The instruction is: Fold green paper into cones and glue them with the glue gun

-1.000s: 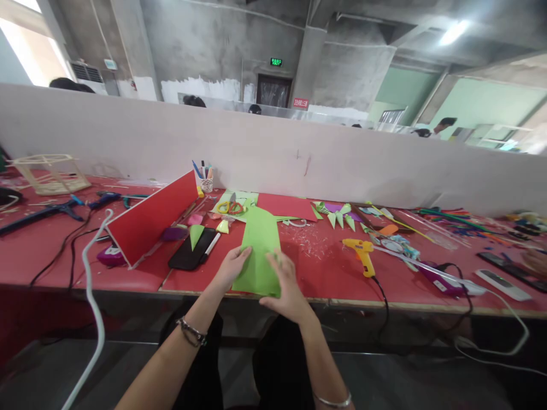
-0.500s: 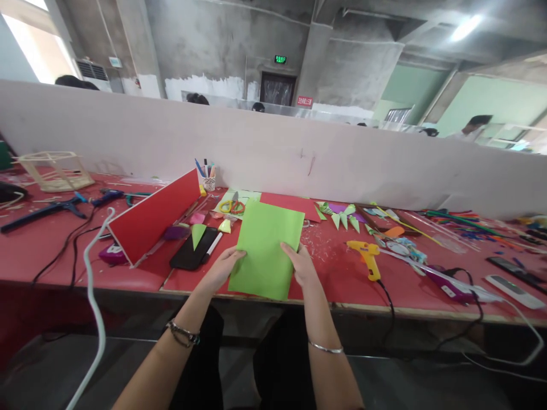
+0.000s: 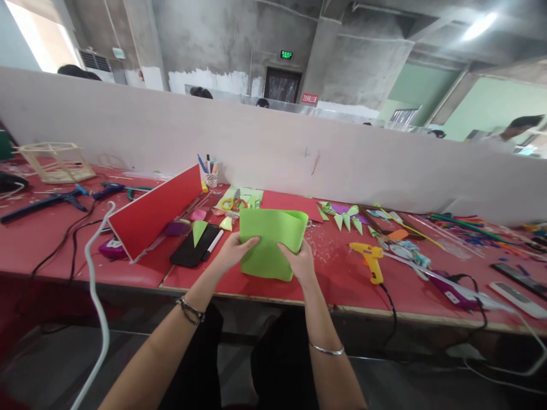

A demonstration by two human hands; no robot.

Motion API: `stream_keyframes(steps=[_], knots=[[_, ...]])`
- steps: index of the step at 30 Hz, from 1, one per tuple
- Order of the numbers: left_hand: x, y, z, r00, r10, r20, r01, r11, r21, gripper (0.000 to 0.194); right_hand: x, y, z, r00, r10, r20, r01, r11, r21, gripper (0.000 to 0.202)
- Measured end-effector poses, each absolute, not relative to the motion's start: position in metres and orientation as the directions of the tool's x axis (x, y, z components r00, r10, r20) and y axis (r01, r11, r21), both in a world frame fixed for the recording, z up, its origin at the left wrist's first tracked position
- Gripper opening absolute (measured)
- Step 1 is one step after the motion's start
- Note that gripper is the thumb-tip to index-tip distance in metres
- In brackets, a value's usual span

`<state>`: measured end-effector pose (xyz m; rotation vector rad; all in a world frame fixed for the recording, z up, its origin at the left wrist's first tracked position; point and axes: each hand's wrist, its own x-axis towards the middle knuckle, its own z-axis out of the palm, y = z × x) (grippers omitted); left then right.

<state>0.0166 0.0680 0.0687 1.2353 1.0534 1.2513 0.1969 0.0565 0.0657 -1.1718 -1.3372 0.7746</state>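
Observation:
A light green sheet of paper (image 3: 269, 253) is held up over the front edge of the table, its top bent over in a loose curve. My left hand (image 3: 234, 250) grips its left side, thumb across the front. On the right side my right hand (image 3: 299, 261) holds it the same way, thumb on the face and fingers behind, out of sight. To the left lie a black phone (image 3: 188, 250) with a small green paper cone (image 3: 198, 232) on it, and a white marker pen (image 3: 213, 244). A yellow glue gun (image 3: 371, 259) rests to the right.
A red board (image 3: 158, 213) stands upright at left, near a white cable (image 3: 90, 262). Scissors (image 3: 234, 203), a pen cup (image 3: 211, 177), a red sheet (image 3: 290, 202) and green paper cones (image 3: 346, 217) lie behind the sheet. A pale partition (image 3: 256, 136) closes the back.
The green sheet was flat; now its top is bent over and it looks shorter. My left hand has shifted slightly right and up along with it. The view has turned a little.

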Motion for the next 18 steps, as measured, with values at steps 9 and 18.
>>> stream_keyframes(steps=[9, 18], knots=[[0.026, 0.07, 0.067, 0.038, 0.996, 0.086, -0.107, -0.082, 0.991, 0.044, 0.195, 0.054, 0.057, 0.138, 0.951, 0.277, 0.202, 0.247, -0.948, 0.038], [0.013, 0.07, 0.101, -0.024, 0.981, 0.195, 0.092, -0.192, 0.977, 0.028, 0.211, 0.063, 0.078, 0.11, 0.844, 0.525, 0.174, 0.504, -0.846, 0.051]])
